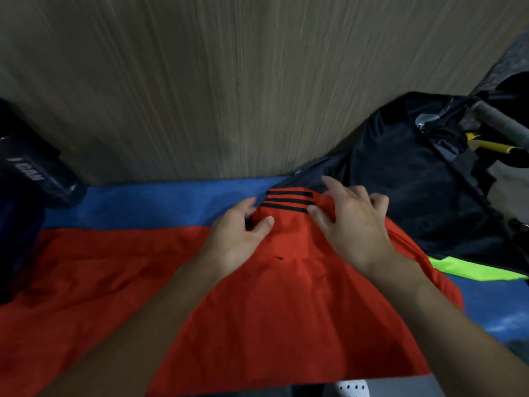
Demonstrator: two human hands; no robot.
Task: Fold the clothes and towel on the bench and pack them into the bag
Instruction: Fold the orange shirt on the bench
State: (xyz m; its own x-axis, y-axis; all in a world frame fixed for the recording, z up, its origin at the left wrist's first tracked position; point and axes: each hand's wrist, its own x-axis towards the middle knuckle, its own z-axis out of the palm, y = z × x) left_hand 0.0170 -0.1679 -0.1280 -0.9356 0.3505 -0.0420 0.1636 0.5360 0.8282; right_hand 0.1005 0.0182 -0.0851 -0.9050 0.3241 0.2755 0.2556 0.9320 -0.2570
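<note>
A red shirt (120, 267) with three black stripes on its sleeve lies spread over a blue towel (160, 204) on the bench. My left hand (237, 236) pinches the folded red sleeve just below the stripes, thumb on top. My right hand (352, 224) rests on the same sleeve to the right of the stripes, its fingers spread and slightly bent. A dark garment with a neon green band (400, 202) lies at the right, its edge tucked under the striped sleeve. An open dark bag (446, 130) stands behind it at the right.
A wood-grain wall (229, 81) rises directly behind the bench. A dark bottle (43, 173) lies at the left beside another dark item. A grey bar and a yellow-handled object (492, 146) show at the bag's opening. A white perforated shoe (352, 388) is at the bottom edge.
</note>
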